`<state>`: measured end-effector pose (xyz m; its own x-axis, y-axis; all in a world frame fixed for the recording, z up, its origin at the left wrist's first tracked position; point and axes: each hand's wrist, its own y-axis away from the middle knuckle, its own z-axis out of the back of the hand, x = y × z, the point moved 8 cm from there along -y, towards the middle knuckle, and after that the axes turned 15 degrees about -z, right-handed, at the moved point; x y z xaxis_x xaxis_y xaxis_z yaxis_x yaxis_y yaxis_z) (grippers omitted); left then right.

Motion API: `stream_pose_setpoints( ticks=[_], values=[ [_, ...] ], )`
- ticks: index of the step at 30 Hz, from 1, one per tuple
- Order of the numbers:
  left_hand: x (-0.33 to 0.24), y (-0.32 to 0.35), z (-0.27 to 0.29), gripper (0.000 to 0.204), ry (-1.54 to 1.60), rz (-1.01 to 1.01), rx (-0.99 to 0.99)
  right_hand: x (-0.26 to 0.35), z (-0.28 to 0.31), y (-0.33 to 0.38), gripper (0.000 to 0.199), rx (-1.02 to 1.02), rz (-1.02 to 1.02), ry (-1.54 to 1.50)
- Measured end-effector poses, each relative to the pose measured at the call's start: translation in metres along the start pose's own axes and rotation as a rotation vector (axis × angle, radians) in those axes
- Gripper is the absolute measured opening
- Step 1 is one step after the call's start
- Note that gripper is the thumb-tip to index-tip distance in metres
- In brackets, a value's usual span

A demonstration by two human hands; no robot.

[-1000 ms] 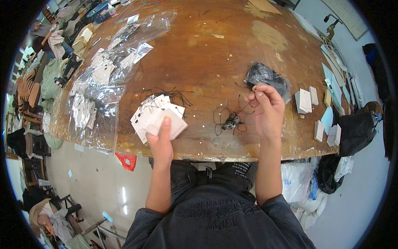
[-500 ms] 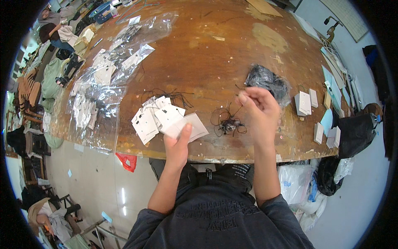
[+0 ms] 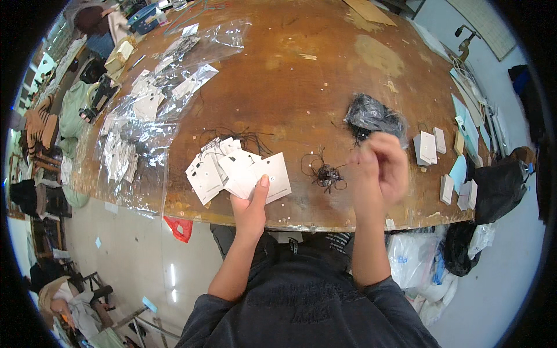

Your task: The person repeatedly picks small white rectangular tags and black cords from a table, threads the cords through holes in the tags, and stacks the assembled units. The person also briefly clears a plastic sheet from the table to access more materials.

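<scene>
Head view: the left hand [image 3: 248, 211] grips a white rectangular card [image 3: 277, 170] with a small hole near its upper edge, thumb on the face, at the lower centre of the frame. The card overlaps a fan of white cards with thin black cords [image 3: 204, 177] lying on the brown wooden bench [image 3: 290, 75]. The right hand [image 3: 386, 168], right of centre, is raised with its fingers curled; motion blur hides the fingertips, so whether they grasp anything cannot be told. A loose tangle of thin black cord [image 3: 328, 176] lies between the hands, below a crumpled black plastic bag [image 3: 376, 113]. Handling, by judgement: the card should be light, fairly stiff, smooth and liable to crease; hold it flat near an edge, clear of the hole. The cord should be limp and prone to snagging; pinch a single strand at its free end. Labels: the card bears a small dark mark and a fine printed line, too small to read.
</scene>
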<state>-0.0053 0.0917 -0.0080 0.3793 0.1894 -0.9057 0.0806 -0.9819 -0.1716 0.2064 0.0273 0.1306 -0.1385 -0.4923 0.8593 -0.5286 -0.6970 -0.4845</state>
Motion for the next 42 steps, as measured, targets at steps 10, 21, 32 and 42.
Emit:
stream_pose_setpoints(
  ticks=[10,21,32,42],
  values=[
    [-0.008,0.002,-0.006,0.029,-0.115,-0.051,0.047,0.008,-0.001,-0.009,0.007,-0.047,0.034,-0.002],
    [-0.016,0.004,-0.015,0.026,-0.108,-0.1,0.044,-0.044,-0.033,0.024,0.007,0.087,-0.206,0.33],
    [-0.017,0.01,-0.018,0.019,-0.143,-0.166,0.137,-0.051,-0.064,0.052,0.013,0.149,-0.077,0.277],
    [-0.07,0.017,-0.047,0.033,-0.958,-1.239,0.548,-0.097,-0.05,0.048,0.012,0.222,-0.891,-0.073]
  ],
)
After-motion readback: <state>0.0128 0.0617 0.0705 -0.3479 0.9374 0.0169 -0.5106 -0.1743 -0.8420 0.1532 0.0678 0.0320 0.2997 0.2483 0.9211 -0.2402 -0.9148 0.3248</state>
